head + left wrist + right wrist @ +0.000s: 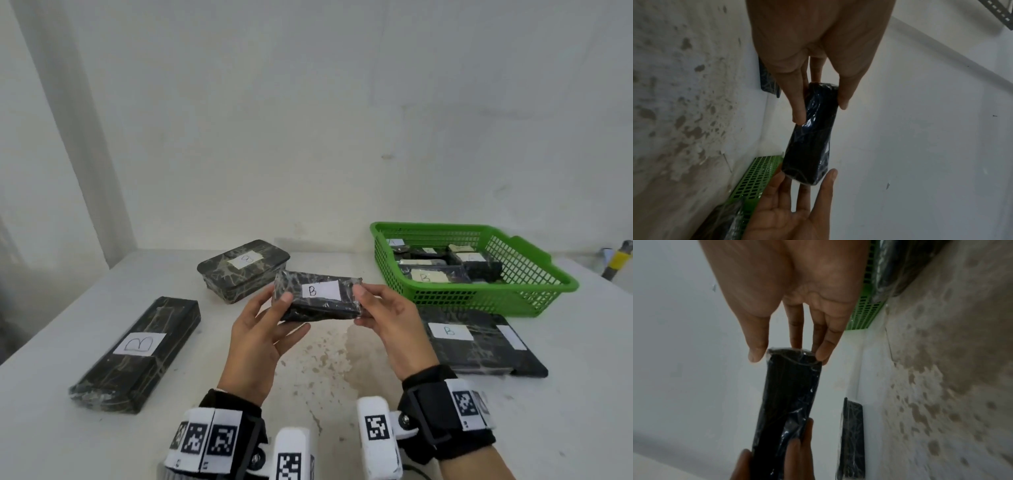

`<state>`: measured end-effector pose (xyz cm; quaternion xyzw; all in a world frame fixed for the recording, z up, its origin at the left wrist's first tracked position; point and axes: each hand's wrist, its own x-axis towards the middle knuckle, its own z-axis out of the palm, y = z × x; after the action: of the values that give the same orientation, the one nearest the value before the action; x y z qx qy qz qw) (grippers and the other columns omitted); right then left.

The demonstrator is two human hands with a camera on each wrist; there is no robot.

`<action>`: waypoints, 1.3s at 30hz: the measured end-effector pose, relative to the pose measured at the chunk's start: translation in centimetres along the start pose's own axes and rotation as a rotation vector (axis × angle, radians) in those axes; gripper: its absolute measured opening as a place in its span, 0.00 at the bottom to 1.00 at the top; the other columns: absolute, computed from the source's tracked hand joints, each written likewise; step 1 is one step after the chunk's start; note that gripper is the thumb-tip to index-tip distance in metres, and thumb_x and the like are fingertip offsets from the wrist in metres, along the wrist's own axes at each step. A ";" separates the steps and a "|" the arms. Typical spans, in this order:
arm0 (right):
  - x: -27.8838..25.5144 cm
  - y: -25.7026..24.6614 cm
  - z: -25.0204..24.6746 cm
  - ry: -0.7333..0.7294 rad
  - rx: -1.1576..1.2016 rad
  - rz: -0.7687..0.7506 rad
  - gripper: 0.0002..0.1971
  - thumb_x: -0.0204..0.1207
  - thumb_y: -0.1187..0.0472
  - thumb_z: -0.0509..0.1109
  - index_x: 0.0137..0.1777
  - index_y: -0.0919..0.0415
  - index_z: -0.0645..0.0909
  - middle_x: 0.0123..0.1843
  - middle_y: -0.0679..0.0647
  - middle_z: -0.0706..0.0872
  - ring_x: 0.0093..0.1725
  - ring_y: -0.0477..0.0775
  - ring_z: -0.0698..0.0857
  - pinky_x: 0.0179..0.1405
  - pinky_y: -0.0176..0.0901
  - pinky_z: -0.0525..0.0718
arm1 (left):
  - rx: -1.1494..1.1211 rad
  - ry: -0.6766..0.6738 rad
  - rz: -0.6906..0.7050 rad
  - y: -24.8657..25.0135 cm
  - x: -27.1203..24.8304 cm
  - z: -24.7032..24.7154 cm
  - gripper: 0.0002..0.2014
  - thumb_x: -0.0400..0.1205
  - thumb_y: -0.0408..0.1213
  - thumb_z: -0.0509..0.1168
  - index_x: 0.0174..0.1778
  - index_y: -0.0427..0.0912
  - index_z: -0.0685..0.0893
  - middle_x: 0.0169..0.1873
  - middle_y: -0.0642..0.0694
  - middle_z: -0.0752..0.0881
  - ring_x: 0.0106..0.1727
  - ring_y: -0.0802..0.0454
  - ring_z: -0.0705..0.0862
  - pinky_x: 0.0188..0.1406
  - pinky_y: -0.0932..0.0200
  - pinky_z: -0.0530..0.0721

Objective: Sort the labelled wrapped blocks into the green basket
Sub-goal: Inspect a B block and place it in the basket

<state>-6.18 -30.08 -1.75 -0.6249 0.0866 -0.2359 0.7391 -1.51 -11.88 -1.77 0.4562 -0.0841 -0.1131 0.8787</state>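
Both your hands pinch the small wrapped block (317, 300) marked B: left hand (258, 337) on its left end, right hand (388, 323) on its right, lifted off the table (325, 359). Right of the block sits the green basket (534, 286), part filled, open air between. A flat block (479, 342) lies below the basket; two more blocks (243, 269) (137, 356) lie left.

White wall (308, 102) behind, plain, with few small marks and soft even light. White table (342, 377) below, its paint worn in brown spots near the middle. Grey column (78, 137) at left; yellow handle (616, 260) at far right.
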 end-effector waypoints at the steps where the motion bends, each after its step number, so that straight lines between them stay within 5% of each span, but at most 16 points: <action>1: 0.0 -0.4 -0.3 0.005 -0.009 0.009 0.16 0.65 0.53 0.78 0.51 0.59 0.87 0.37 0.47 0.90 0.39 0.43 0.87 0.44 0.40 0.87 | -0.009 -0.007 -0.001 0.0 0.1 0.4 0.28 0.72 0.37 0.71 0.70 0.39 0.80 0.56 0.38 0.91 0.48 0.40 0.92 0.47 0.55 0.91; 4: 0.6 -1.7 -2.2 0.065 -0.050 -0.005 0.08 0.71 0.62 0.78 0.49 0.61 0.88 0.38 0.52 0.90 0.37 0.46 0.87 0.41 0.40 0.88 | -0.001 -0.062 -0.016 -0.1 0.7 2.5 0.24 0.74 0.35 0.70 0.67 0.39 0.81 0.52 0.38 0.92 0.47 0.38 0.91 0.51 0.52 0.91; 9: 2.7 -5.9 -7.4 0.144 -0.179 -0.007 0.05 0.74 0.60 0.76 0.44 0.62 0.90 0.43 0.57 0.90 0.40 0.50 0.87 0.42 0.43 0.86 | 0.053 -0.138 -0.083 -1.9 2.4 8.4 0.13 0.80 0.32 0.70 0.60 0.42 0.80 0.42 0.41 0.92 0.38 0.43 0.90 0.51 0.46 0.91; 15: 6.5 -11.3 -15.1 0.190 -0.367 0.060 0.10 0.74 0.60 0.77 0.50 0.66 0.88 0.43 0.57 0.90 0.37 0.49 0.88 0.41 0.40 0.87 | 0.070 -0.182 -0.143 -6.2 4.9 14.6 0.18 0.79 0.36 0.72 0.64 0.39 0.80 0.56 0.36 0.87 0.54 0.41 0.88 0.50 0.51 0.89; 22: 11.9 -15.0 -22.7 0.383 -0.604 0.076 0.16 0.75 0.64 0.77 0.54 0.80 0.84 0.54 0.70 0.87 0.45 0.59 0.86 0.44 0.44 0.87 | 0.232 0.103 0.114 -10.1 8.0 16.6 0.14 0.80 0.29 0.71 0.59 0.44 0.81 0.59 0.39 0.84 0.62 0.46 0.81 0.63 0.53 0.79; 28: 15.4 -15.0 -26.3 0.413 -0.946 0.201 0.19 0.73 0.61 0.79 0.52 0.80 0.86 0.50 0.71 0.89 0.48 0.67 0.89 0.57 0.58 0.88 | 0.302 0.115 0.067 -11.9 10.2 16.7 0.22 0.83 0.31 0.67 0.74 0.43 0.74 0.74 0.42 0.75 0.77 0.46 0.71 0.69 0.55 0.70; 34: 16.1 -13.7 -28.1 0.242 -0.981 0.417 0.17 0.78 0.65 0.74 0.63 0.74 0.81 0.49 0.63 0.86 0.38 0.55 0.85 0.40 0.43 0.86 | 0.259 0.030 -0.052 -13.1 11.1 15.9 0.23 0.86 0.27 0.62 0.77 0.43 0.72 0.74 0.40 0.75 0.70 0.46 0.76 0.62 0.54 0.72; 39: 16.2 -13.8 -28.9 0.230 -1.128 0.508 0.13 0.76 0.59 0.77 0.54 0.69 0.86 0.53 0.59 0.90 0.37 0.53 0.90 0.32 0.33 0.84 | 0.232 -0.023 -0.061 -13.5 11.3 15.5 0.22 0.85 0.22 0.59 0.75 0.42 0.74 0.67 0.36 0.82 0.67 0.39 0.82 0.57 0.52 0.80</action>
<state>-7.56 -64.47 8.41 -0.8492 0.4225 -0.0365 0.3146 3.80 -34.71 -3.53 0.5557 -0.0930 -0.1344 0.8152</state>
